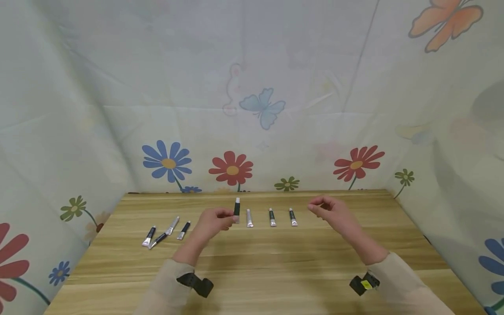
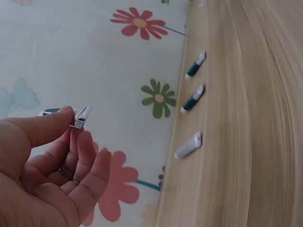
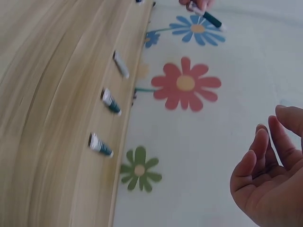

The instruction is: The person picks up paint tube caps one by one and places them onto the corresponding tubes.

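Between thumb and fingers, my left hand pinches a small paint tube by its silver crimped end. This tube is dark green with a white cap, and it stands upright, cap up, in the head view. In the left wrist view the thumb covers much of the tube. To its right, a silver tube and two dark green tubes, one beside the other, lie in a row on the table. My right hand hovers right of that row, fingers loosely bent and holding nothing.
Several more tubes lie in a loose group at the table's left, among them a dark one and a silver one. The wooden table ends at a flower-printed curtain behind and on both sides.
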`<move>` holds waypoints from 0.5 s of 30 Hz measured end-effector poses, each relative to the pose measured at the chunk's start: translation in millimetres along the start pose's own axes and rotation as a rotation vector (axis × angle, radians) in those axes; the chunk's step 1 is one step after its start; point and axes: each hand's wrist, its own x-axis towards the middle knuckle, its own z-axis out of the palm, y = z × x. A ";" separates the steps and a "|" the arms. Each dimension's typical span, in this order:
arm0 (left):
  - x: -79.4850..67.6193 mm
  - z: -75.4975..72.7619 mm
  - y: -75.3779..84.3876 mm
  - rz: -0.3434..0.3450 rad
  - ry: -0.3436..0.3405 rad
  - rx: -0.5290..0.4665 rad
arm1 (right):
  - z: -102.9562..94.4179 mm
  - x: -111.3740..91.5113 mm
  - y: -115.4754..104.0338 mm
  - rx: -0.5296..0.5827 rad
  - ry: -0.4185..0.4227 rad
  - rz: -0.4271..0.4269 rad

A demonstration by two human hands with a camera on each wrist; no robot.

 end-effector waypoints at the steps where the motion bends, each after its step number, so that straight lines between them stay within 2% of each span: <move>1: 2.1 -1.8 -1.3 -0.019 0.000 -0.012 | -4.3 -0.2 3.6 -0.014 0.009 0.007; 7: 13.2 -11.9 -10.9 -0.078 0.010 0.047 | -28.6 -3.4 22.8 -0.086 0.065 0.033; 15: 23.9 -18.9 -20.1 -0.100 -0.008 0.108 | -54.7 -10.5 40.1 -0.118 0.113 0.049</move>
